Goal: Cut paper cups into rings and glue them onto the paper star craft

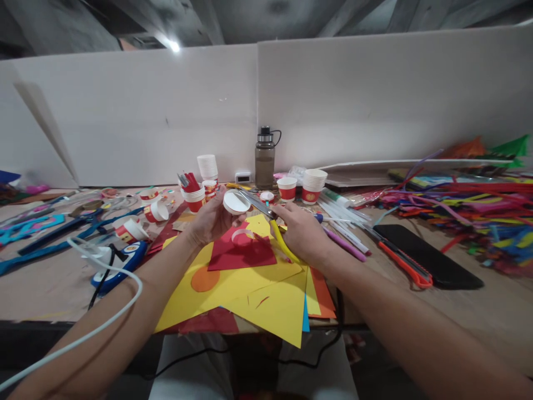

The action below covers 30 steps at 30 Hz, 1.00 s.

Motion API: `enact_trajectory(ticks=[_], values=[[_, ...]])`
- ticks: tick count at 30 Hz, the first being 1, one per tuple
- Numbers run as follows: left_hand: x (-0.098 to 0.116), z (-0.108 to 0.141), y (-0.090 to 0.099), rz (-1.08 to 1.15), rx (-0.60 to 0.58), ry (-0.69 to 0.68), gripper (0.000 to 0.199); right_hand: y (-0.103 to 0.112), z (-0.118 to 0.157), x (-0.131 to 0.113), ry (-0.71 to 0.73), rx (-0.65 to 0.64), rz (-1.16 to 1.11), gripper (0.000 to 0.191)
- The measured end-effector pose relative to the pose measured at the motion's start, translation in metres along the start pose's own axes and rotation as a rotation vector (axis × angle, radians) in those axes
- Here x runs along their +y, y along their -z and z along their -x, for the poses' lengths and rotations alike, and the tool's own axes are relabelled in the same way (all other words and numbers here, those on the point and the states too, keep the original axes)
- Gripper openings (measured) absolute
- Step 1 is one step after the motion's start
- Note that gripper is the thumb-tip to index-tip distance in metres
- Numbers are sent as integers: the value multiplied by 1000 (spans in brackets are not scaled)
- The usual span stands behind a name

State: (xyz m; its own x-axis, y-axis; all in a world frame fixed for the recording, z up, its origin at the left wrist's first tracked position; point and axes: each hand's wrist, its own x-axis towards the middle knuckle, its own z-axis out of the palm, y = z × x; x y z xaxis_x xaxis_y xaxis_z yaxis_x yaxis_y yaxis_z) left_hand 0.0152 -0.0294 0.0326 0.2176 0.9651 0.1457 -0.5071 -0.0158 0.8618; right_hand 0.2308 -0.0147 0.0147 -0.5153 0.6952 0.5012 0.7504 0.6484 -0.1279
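Observation:
My left hand (211, 219) grips a shallow, round white piece that looks like part of a paper cup (236, 203), its flat face turned up. My right hand (298, 229) is closed around scissors (282, 243) with yellow handles. Their blades (256, 203) point left and reach the piece's right edge; whether they touch it, I cannot tell. Below the hands lies red paper (233, 256) with a curved white strip (242, 238) on it. Yellow paper sheets (262, 300) spread underneath, with an orange paper disc (205, 280) at left.
A water bottle (265, 164) stands at the back, near paper cups (314, 186). Rightward lie a box cutter (403, 264), a black phone (428, 258) and colourful pipe cleaners (470, 205). A white cable (135, 291) crosses my left forearm. Tipped cups (156, 212) lie at left.

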Motion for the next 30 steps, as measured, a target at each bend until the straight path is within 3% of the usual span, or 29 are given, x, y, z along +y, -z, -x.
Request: enact_trajectory(ticks=[10,19,25,30], values=[[7,-1,7,-20,33,101,52,-7,1,3,10,-13,-25,37],[4,-3,18,-22,-69,122,47,-7,1,3,33,22,-97,32],[-4,-3,21,-127,-187,-95,44,-4,-6,8,-17,168,-239,20],[-12,-3,17,-390,-103,-265,52,0,-7,9,-99,217,-264,23]])
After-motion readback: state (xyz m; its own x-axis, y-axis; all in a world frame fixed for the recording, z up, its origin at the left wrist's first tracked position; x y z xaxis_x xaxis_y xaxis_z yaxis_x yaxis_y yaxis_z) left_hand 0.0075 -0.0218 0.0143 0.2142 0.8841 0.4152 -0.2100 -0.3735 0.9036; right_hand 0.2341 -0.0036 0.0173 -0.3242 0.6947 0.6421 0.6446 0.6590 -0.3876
